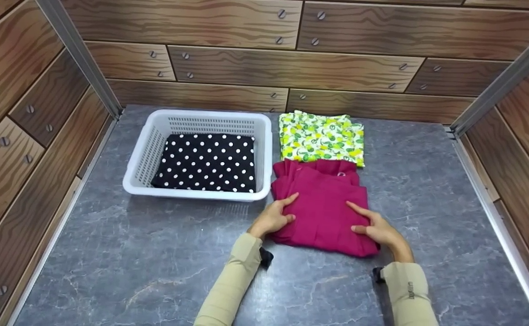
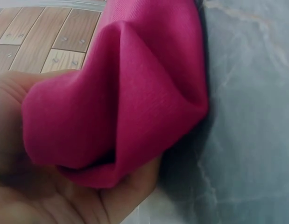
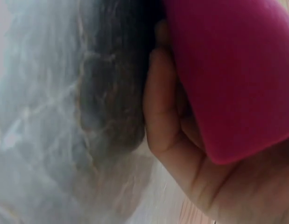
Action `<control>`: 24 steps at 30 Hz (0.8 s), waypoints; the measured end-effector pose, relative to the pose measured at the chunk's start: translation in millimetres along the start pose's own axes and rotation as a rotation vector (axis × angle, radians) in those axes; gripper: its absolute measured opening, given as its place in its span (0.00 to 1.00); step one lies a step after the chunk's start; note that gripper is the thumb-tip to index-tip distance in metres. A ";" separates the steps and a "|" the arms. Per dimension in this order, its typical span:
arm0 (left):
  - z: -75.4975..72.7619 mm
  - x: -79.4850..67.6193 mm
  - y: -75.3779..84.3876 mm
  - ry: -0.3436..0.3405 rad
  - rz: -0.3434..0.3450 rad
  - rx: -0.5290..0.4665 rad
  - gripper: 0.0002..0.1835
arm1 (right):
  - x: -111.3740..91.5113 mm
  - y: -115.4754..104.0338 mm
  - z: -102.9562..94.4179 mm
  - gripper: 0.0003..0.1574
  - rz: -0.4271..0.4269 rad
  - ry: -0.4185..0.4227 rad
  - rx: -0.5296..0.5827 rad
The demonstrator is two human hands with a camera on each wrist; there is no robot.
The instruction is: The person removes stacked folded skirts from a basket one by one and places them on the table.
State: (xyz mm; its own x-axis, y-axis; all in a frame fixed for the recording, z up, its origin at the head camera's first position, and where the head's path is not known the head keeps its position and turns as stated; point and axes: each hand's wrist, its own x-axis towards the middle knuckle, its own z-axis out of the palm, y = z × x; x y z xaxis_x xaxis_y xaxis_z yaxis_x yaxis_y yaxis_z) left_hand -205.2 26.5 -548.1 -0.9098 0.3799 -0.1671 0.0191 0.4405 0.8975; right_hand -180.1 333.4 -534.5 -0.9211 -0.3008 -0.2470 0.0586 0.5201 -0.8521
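Note:
A folded magenta cloth (image 1: 321, 208) lies in front of me, its near end facing my arms. My left hand (image 1: 272, 218) grips its left edge, with thumb and a finger on top. On the opposite edge, my right hand (image 1: 381, 231) holds it the same way. In the left wrist view the cloth's folded edge (image 2: 121, 102) bulges into the palm, hiding part of the fingers. The right wrist view shows curled fingers (image 3: 163, 102) reaching under the cloth's side (image 3: 237, 79). A small round shiny fitting shows near the cloth's far end.
Left of the cloth stands a white plastic basket (image 1: 131, 183) with a folded black polka-dot cloth (image 1: 208, 163) inside. Just behind the magenta cloth lies a folded lemon-print cloth (image 1: 321, 138). Wood-patterned walls (image 1: 246, 68) bound the grey marbled table (image 1: 156, 262) at the back and sides.

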 end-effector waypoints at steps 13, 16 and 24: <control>-4.8 5.2 4.6 0.006 -0.001 0.097 0.35 | 3.9 -4.2 -2.3 0.45 0.005 0.012 0.005; -7.5 1.9 11.6 0.017 0.003 0.223 0.32 | 3.5 -9.9 -4.6 0.40 -0.014 0.049 -0.061; -25.8 -18.4 36.2 -0.026 -0.016 0.492 0.25 | 5.4 -27.3 -4.5 0.24 -0.043 0.285 -0.247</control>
State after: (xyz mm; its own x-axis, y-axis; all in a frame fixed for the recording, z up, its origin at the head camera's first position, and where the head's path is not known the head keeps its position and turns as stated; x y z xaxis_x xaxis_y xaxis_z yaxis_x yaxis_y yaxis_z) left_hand -198.5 14.5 -502.0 -0.9011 0.3872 -0.1952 0.2042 0.7762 0.5965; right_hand -188.4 321.1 -510.5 -0.9929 -0.1101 -0.0457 -0.0447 0.6994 -0.7133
